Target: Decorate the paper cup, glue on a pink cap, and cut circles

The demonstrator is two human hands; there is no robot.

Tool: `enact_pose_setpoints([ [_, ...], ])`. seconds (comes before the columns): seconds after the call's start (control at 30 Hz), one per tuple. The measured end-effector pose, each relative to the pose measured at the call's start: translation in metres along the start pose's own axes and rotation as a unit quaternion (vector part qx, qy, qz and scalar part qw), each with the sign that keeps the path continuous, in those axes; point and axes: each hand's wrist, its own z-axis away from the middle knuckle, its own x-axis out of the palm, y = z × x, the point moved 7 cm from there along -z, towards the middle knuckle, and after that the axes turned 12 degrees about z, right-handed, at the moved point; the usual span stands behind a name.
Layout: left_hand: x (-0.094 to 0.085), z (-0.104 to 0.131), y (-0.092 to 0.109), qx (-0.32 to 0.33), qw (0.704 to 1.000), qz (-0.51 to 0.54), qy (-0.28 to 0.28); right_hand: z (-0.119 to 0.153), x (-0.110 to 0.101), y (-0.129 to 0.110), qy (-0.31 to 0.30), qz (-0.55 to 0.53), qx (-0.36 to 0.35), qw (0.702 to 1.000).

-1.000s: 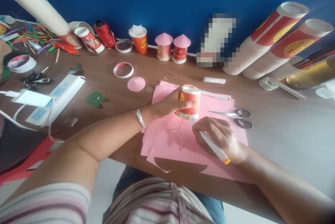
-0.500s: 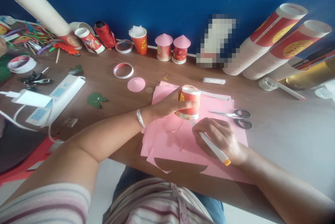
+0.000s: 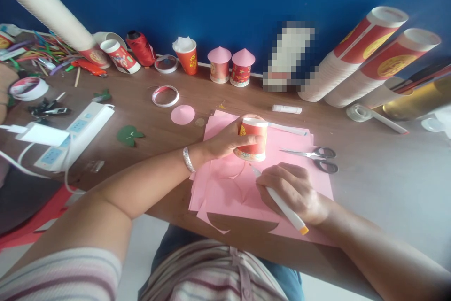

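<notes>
Since the earlier frame the right hand (image 3: 289, 193) has slid slightly toward 7 o'clock, bringing the tip of its white pen (image 3: 287, 212) to just below the red paper cup (image 3: 254, 139). In the head view, taking the cup as the clock's centre, the left hand (image 3: 230, 140) grips the cup from 9 o'clock, thumb across its front, over the stacked pink sheets (image 3: 211, 197); the right hand pinches the pen at 5 o'clock. Whether the tip touches paper, I cannot tell. The sheets' near edge, cut into a curved notch, lies at 6 o'clock, close to the counter (image 3: 380, 188) edge. Scissors (image 3: 319, 154) lie at 3 o'clock, half over the sheets' right edge; past them a broad stretch of counter opens toward 4 o'clock. A glue stick (image 3: 287, 109) sits at 2 o'clock, just beyond the far edge, and a pink cone (image 3: 182, 114) at 10, with a narrow counter gap before the sheets.
</notes>
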Motion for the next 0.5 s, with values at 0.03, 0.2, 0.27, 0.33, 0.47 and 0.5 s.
enact_pose_setpoints([
  [0.03,0.0,0.0,0.0002,0.001,1.0,0.006,0.001,-0.0002,-0.0002,0.0001,0.002,0.0,0.001,1.0],
  [0.2,-0.0012,0.0006,0.0033,0.001,0.999,0.026,0.026,-0.0031,-0.0031,0.0009,0.018,0.002,0.012,1.0],
  [0.27,-0.0006,0.0014,0.0056,-0.002,0.999,0.038,0.034,-0.0047,-0.004,-0.0001,0.023,0.003,0.011,1.0],
  [0.33,0.0003,0.002,0.0072,-0.004,0.998,0.053,0.034,-0.006,-0.0042,-0.0012,0.024,0.008,0.01,1.0],
  [0.47,-0.0013,0.002,0.0061,-0.008,0.998,0.064,0.028,-0.0068,-0.0042,-0.0031,0.024,0.012,0.008,1.0],
  [0.5,-0.0023,0.0018,0.0057,-0.005,0.998,0.063,0.026,-0.0068,-0.004,-0.0034,0.023,0.01,0.007,1.0],
])
